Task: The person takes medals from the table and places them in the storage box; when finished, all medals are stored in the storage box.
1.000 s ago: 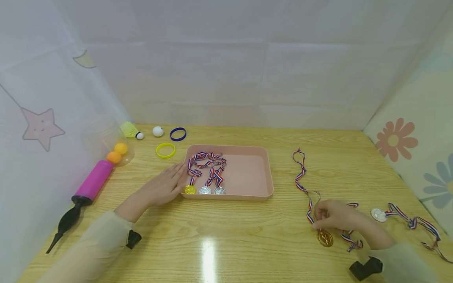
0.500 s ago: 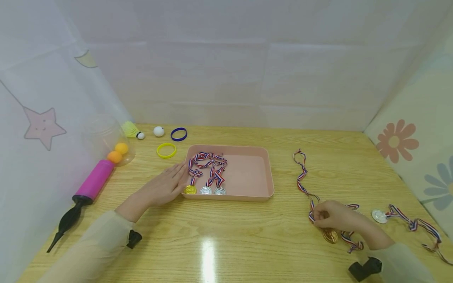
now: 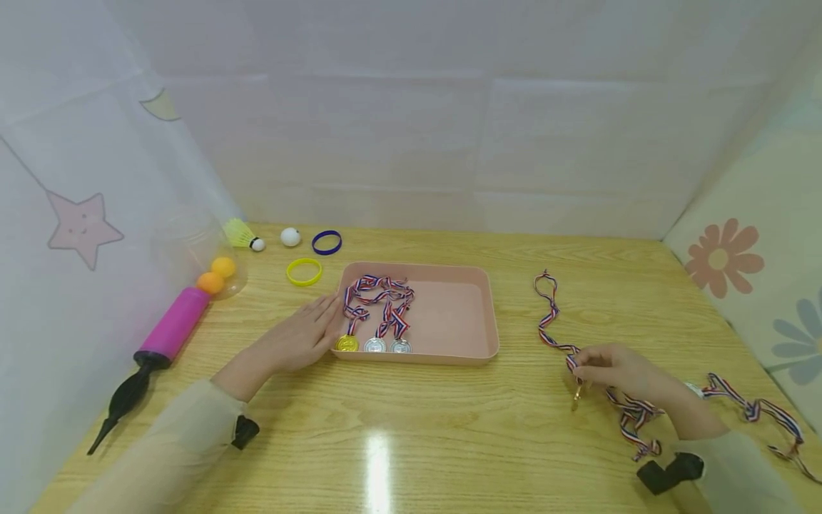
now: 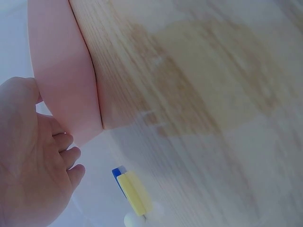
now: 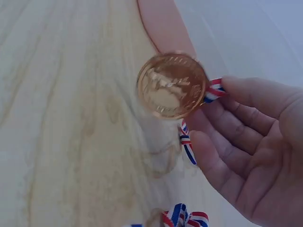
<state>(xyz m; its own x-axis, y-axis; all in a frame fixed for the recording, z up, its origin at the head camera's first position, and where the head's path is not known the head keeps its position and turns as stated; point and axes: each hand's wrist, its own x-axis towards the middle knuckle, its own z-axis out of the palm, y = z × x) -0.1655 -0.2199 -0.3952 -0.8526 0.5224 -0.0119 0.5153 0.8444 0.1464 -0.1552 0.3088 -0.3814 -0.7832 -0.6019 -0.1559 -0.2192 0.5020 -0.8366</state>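
Observation:
My right hand (image 3: 619, 368) pinches the striped ribbon of a bronze-coloured medal (image 5: 173, 85) close to the disc. The medal hangs edge-on below the fingers in the head view, while its ribbon (image 3: 546, 321) trails away across the table. My left hand (image 3: 298, 335) rests with extended fingers against the left side of a pink tray (image 3: 452, 321). Inside that tray lie a gold medal (image 3: 347, 344) and two silver medals (image 3: 375, 345), discs lined up along the front wall, ribbons bunched behind them.
More ribbons (image 3: 636, 414) lie beside the right forearm, which partly hides a silver medal (image 3: 695, 389). At left are a pink hand pump (image 3: 172, 325), a clear container with orange balls (image 3: 210, 283), a shuttlecock (image 3: 244, 235), a white ball (image 3: 290, 237), a yellow wristband (image 3: 304, 272) and a blue wristband (image 3: 327, 243).
My right hand has lifted the bronze medal off the table by its ribbon and shifted slightly upward in view. The left hand and tray have stayed in place.

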